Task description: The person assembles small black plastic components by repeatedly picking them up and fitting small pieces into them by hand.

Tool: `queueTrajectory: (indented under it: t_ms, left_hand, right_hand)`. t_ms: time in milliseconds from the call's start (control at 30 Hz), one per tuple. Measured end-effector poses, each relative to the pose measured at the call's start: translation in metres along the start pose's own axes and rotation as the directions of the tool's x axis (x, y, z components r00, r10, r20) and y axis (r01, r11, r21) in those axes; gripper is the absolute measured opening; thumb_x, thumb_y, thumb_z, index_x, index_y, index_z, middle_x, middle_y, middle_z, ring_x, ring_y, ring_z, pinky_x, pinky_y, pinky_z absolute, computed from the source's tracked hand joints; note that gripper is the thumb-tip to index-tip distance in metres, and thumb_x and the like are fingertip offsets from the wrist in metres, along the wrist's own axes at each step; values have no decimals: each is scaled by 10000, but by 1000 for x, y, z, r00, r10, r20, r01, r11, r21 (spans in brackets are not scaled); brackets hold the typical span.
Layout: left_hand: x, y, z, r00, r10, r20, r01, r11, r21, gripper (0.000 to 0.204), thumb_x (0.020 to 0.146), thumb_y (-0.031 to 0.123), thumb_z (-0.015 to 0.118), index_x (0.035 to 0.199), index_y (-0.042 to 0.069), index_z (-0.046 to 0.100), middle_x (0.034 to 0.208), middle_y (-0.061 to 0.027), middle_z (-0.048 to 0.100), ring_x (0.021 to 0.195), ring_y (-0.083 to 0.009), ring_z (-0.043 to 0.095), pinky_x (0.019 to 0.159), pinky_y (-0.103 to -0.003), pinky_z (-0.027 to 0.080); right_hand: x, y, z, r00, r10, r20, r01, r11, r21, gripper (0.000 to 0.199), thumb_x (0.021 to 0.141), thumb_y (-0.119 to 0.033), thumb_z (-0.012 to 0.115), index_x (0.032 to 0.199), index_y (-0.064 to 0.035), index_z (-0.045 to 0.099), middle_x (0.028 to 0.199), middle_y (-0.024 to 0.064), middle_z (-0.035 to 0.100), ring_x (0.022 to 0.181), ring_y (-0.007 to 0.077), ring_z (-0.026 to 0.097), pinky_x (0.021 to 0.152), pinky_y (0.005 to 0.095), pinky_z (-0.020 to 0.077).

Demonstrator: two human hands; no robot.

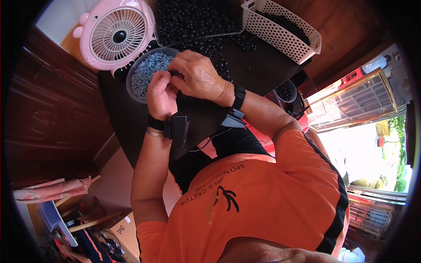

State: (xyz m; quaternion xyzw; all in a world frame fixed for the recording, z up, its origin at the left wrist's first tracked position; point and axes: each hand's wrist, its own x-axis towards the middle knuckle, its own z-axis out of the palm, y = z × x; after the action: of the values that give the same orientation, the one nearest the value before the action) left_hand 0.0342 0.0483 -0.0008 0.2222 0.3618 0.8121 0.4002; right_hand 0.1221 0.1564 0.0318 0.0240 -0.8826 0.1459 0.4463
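Plainly, small blue-grey pieces point(149, 68) crowd a round bowl point(129, 84)

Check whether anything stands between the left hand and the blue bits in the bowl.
Nothing visible does. The left hand overlaps the bowl's edge in this view, and the blue bits lie uncovered beside it. Its height above them cannot be told.

A round, translucent plastic bowl point(129, 85) sits upright on the dark bench point(258, 70), filled with small blue-grey pieces point(148, 70), its right side partly covered by the hands point(197, 75). Glossy round black beads point(197, 17) lie heaped in a clear tray point(210, 38) just beyond, others loose beside it; anything held between the hands is too hidden to tell
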Motion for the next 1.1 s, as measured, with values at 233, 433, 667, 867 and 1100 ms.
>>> queueTrajectory:
  t_ms: [233, 433, 667, 867, 1100]
  left_hand:
    - [-4, -4, 12, 996, 71, 51, -74, 995, 60, 131, 920, 157, 463, 936, 41, 522, 897, -80, 592, 757, -155, 581, 690, -272, 461]
    - [-7, 8, 1, 997, 76, -7, -74, 980, 182, 188, 912, 178, 454, 1004, 32, 527, 869, -102, 610, 748, -188, 593, 698, -283, 458]
    - [1, 9, 2, 1000, 1, -10, 1, 985, 170, 181, 912, 172, 455, 987, 30, 540, 863, -98, 613, 753, -185, 594, 698, -286, 461]
    - [2, 8, -5, 1000, -3, -18, 6, 987, 160, 182, 905, 174, 465, 968, 27, 550, 864, -98, 614, 758, -193, 598, 704, -290, 463]
    - [3, 7, -6, 1000, -14, 1, 14, 986, 164, 179, 899, 167, 469, 962, 23, 553, 860, -100, 615, 755, -197, 600, 700, -291, 465]
  right_hand:
    - [-2, 3, -18, 1000, 7, 21, -7, 1000, -1, 199, 660, -146, 684, 821, -52, 615, 736, 80, 583, 726, 274, 582, 638, 364, 488]
    - [40, 57, -111, 976, 76, -202, -163, 871, -463, 247, 729, -52, 653, 963, 15, 615, 859, 147, 592, 785, 319, 574, 693, 381, 475]
    - [29, 103, -166, 913, 246, -325, -385, 781, -491, 274, 773, -143, 633, 1012, -9, 619, 1021, 164, 583, 960, 331, 541, 818, 414, 453]
    - [-48, 120, -134, 863, 482, 151, -457, 873, -172, 197, 801, -196, 645, 936, -54, 664, 774, 77, 658, 736, 184, 630, 673, 285, 493]
    - [-58, 120, -107, 690, 563, 454, -592, 801, -94, 192, 800, -130, 641, 977, -59, 661, 805, 50, 643, 763, 134, 591, 706, 266, 474]
